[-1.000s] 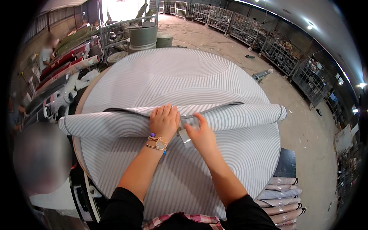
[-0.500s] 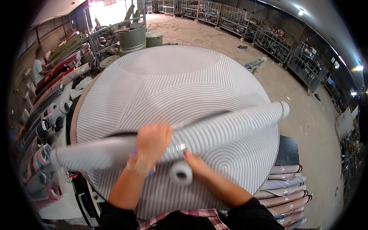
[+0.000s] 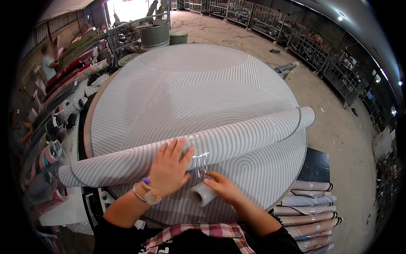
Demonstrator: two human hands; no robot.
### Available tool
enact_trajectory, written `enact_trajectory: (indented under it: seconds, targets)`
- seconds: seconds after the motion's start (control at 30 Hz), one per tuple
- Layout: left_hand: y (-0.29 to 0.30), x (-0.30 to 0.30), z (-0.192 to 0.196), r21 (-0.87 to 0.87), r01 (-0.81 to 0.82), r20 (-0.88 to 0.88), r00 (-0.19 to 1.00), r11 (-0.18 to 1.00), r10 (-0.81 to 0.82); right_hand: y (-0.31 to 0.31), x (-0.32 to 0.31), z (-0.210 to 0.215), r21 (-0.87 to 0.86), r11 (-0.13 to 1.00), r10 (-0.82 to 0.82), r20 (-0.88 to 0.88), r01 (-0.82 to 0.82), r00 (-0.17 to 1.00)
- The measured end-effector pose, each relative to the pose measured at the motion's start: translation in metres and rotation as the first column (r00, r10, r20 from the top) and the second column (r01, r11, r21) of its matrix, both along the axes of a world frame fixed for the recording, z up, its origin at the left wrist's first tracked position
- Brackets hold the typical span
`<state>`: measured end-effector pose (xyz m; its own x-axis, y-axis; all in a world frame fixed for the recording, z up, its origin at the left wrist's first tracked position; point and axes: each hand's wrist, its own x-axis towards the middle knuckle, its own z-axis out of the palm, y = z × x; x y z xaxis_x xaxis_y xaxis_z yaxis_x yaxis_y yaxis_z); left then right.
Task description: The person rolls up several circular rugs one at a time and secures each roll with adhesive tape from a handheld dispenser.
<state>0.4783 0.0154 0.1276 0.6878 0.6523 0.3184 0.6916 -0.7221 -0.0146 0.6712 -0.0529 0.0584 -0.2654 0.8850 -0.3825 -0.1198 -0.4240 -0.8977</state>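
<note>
A rolled-up carpet point(image 3: 245, 134) with pale and grey stripes lies slantwise across a large round carpet point(image 3: 194, 91) of a similar pattern. My left hand point(image 3: 171, 165) rests on the roll with its fingers spread. Clear tape point(image 3: 198, 150) wraps the middle of the roll, just right of my left fingers. From there a strip runs down to a wide tape roll point(image 3: 203, 194) that my right hand point(image 3: 222, 186) grips on its right side. The far fingers of my right hand are partly hidden.
Several rolled carpets point(image 3: 313, 209) are stacked at the lower right, beside a dark flat panel point(image 3: 315, 166). More rolls point(image 3: 55, 154) line the left side, where a person point(image 3: 48, 65) stands. Metal cage carts point(image 3: 342, 78) stand along the far right; a greenish drum point(image 3: 154, 36) is behind the table.
My left hand has opened out flat on the carpet roll. The roll has turned or shifted and now lies still, with a tape strip stretched to the tape roll.
</note>
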Motion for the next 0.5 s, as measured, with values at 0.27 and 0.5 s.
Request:
enact_trajectory:
  seconds: [0.27,0.5]
  targets:
    - [0.150,0.008,0.020,-0.396,-0.210,0.117,0.954,0.894,0.276,0.127,-0.015,0.021,0.030,0.999,-0.027,0.293,0.019,0.956]
    - [0.230,0.061,-0.042,0.177,-0.265,0.298,0.932,0.948,0.205,0.232,-0.027,-0.010,0.364,0.931,-0.201,0.596,-0.038,0.778]
